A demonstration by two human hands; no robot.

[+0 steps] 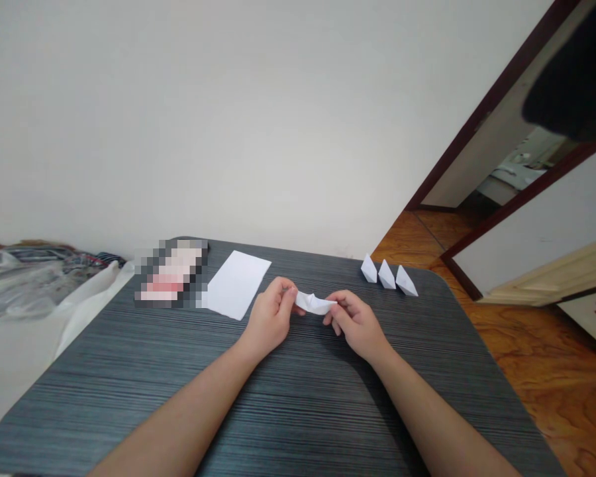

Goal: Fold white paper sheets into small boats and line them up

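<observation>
Between my two hands is a small white paper boat (314, 304), held just above the dark table. My left hand (274, 311) pinches its left tip between thumb and fingers. At the other tip, the thumb and fingers of my right hand (355, 319) are closed on the paper. A low peak stands up from the boat's middle. Three folded white paper boats (386, 275) rest in a row toward the table's back right. To the left of my hands lie white paper sheets (238, 285), flat on the tabletop.
The dark wood-grain table (288, 397) has rounded corners and meets a white wall (278, 132) at the back. A blurred-out rectangular item (171, 271) lies at the back left. Plastic-covered bundles (40, 298) sit beyond the left edge. A doorway and wooden floor (556, 344) are on the right.
</observation>
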